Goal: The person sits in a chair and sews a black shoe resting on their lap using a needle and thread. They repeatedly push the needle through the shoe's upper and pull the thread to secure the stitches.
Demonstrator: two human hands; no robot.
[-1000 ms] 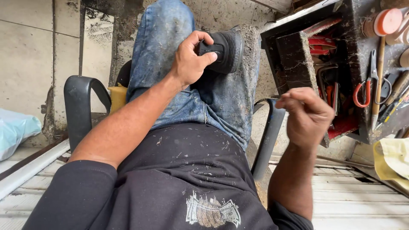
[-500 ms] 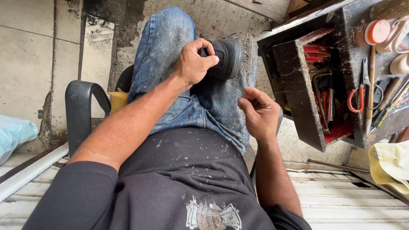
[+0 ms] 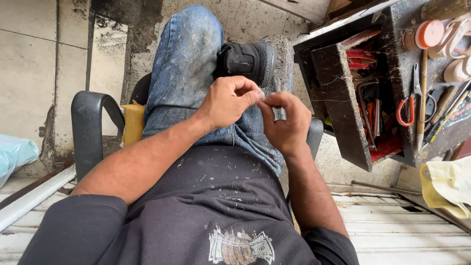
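I sit in a black chair with one jeans leg crossed over my lap, and a black shoe (image 3: pixel 245 59) rests on that leg. My left hand (image 3: pixel 228 100) and my right hand (image 3: pixel 284 122) meet just below the shoe, fingertips pinched together. Between the fingertips is something very small, and a thin pale thread (image 3: pixel 328 100) seems to run from it to the right. Neither hand touches the shoe.
A dark open toolbox (image 3: pixel 343 113) stands at my right with red-handled pliers (image 3: pixel 405 110), scissors and several other tools. A yellow cloth (image 3: pixel 449 186) lies at the lower right. The chair's black armrest (image 3: pixel 91 127) is on the left, over a tiled floor.
My left hand has let go of the shoe and come down. My right hand moved left and up, and the two now meet, pinching at the fingertips.
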